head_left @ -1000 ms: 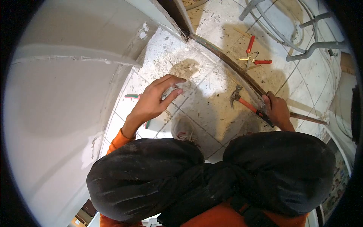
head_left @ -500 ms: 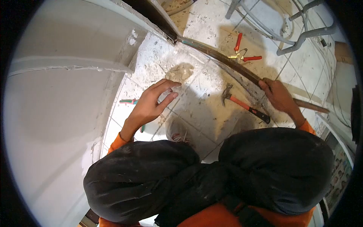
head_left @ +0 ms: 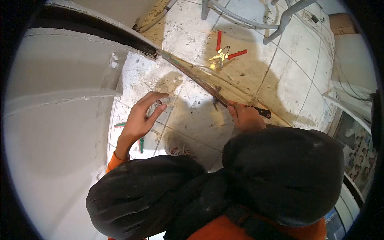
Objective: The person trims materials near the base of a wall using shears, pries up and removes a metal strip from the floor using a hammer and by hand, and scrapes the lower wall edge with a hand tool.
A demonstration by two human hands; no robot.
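Observation:
My left hand [head_left: 140, 118] hovers above the dusty floor tiles, its thumb and fingers apart in a curve with nothing between them. My right hand [head_left: 247, 117] is wrapped round a long, dirty strip [head_left: 195, 77] near my right knee. The strip's far end meets the base of the wall opening. Partly under the strip and my right hand lies a hammer [head_left: 263, 112] with an orange and black handle. Red-handled snips [head_left: 221, 55] rest opened on the floor beyond the strip. Green-handled pliers [head_left: 141, 145] lie partly hidden beneath my left hand.
A white wall panel [head_left: 56, 132] stands on the left, below a dark gap. Grey metal tube legs [head_left: 276, 33] stand at the top right, with cables behind. A brown box [head_left: 342, 24] sits at the far right. Rubble and dust [head_left: 169, 81] cover the tiles.
The strip and my right hand have moved left and toward my knees, now over the hammer. My left hand keeps its curved, open pose. The camera view has shifted right.

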